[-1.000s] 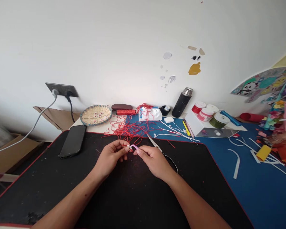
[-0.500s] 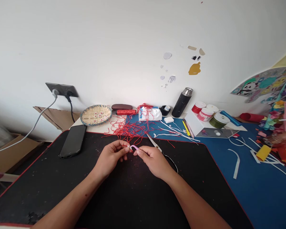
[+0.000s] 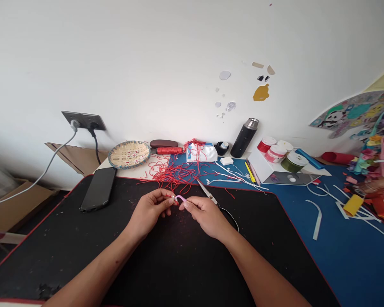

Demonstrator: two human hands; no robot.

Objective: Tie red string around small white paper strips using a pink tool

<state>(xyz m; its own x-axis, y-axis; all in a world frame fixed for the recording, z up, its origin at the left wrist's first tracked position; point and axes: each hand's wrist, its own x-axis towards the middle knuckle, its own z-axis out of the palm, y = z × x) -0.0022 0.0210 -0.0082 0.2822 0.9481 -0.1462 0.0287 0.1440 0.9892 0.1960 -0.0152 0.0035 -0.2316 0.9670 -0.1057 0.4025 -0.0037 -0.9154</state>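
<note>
Over the black mat (image 3: 179,264), my left hand (image 3: 152,209) is closed, its thumb and fingertips pinching a small white piece (image 3: 173,197) with red cord by it. My right hand (image 3: 208,214) is closed round a slim pink-purple tool (image 3: 182,198) with a curved, paler end. That bent end points left and meets or nearly meets the white piece; the exact contact is too small to make out. Just behind my right hand lies a pair of scissors (image 3: 208,192), blades toward the wall and handles partly hidden. Loose red cords (image 3: 176,172) spread beyond my fingers.
A phone (image 3: 98,189) and a woven basket (image 3: 129,154) lie at left. Along the wall stand a red thread spool (image 3: 169,150), a white packet (image 3: 201,152) and a black flask (image 3: 245,137). White cords (image 3: 233,172), paint jars (image 3: 277,153) and paper strips (image 3: 318,219) occupy the right.
Hardly anything differs. The curved end of the pink-purple tool has shifted very slightly by the white piece; both hands keep their grip in the same place.
</note>
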